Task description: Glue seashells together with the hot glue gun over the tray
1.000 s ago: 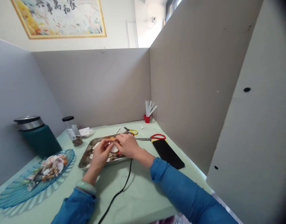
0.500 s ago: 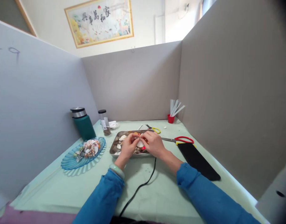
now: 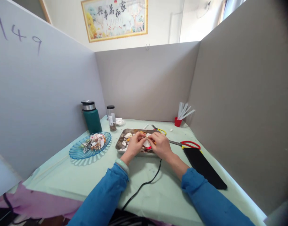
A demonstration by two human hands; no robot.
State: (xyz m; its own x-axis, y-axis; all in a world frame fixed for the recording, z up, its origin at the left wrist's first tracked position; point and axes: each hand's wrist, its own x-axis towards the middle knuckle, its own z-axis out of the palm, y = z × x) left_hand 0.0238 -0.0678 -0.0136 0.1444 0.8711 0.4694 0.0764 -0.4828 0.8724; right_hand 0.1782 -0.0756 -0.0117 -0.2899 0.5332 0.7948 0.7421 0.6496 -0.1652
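Note:
Over the metal tray (image 3: 118,148), my left hand (image 3: 136,144) and my right hand (image 3: 162,145) come together, thumbs and fingers pinched. Between their fingertips shows a white seashell (image 3: 147,144), with both hands closed at its upper edge. Any smaller piece within the pinch is hidden by the fingers. Several shells and small brown pieces fill the tray, among them a pale shell (image 3: 128,135) near its back left. A bit of bright red shows just below the white seashell. A black cable (image 3: 144,184) runs from beneath the tray toward my body.
Left stand a blue glass plate (image 3: 74,153) heaped with shells, a green flask (image 3: 92,121) and a clear jar (image 3: 111,119). Red-handled scissors (image 3: 190,144), a black flat case (image 3: 205,169), yellow-handled pliers (image 3: 162,131) and a red cup (image 3: 178,122) of glue sticks lie right. Grey panels (image 3: 146,84) enclose the table.
My view has turned slightly left, so everything sits farther right in the picture. Both hands stay pinched together over the tray, with the fingers barely shifted.

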